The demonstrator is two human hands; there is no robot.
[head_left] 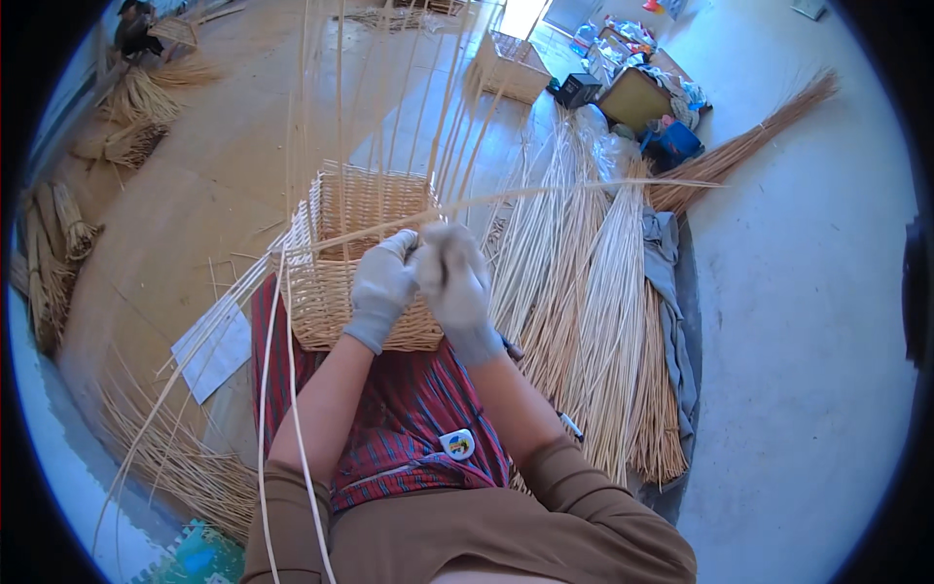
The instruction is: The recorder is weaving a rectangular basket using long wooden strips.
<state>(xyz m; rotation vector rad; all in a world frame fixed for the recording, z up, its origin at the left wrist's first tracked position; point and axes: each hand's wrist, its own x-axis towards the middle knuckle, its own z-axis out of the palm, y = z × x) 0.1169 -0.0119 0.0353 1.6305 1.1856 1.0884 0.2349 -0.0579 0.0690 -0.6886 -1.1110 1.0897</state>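
Observation:
A square wicker basket [324, 310] in the making stands on my lap, with long upright stakes [341, 107] rising from its walls. Both my hands wear pale knit gloves and meet at its near right rim. My left hand [382, 282] is closed, thumb and fingers pinching a pale wicker rod [545, 191] at the rim. Close beside it, my right hand [454, 282] is curled at the same rod, its fingers somewhat blurred. The rod runs across the basket and far out to the right. Several loose rod ends [292, 360] hang from the basket's left corner past my left arm.
Bundles of peeled rods [584, 321] lie to my right on a grey cloth [666, 253]. A brown bundle [778, 127] lies beyond. Another basket [513, 70] stands farther off. Leftward are a white sheet [211, 348] and scattered rods [185, 467]. A tape measure [456, 445] rests on my lap.

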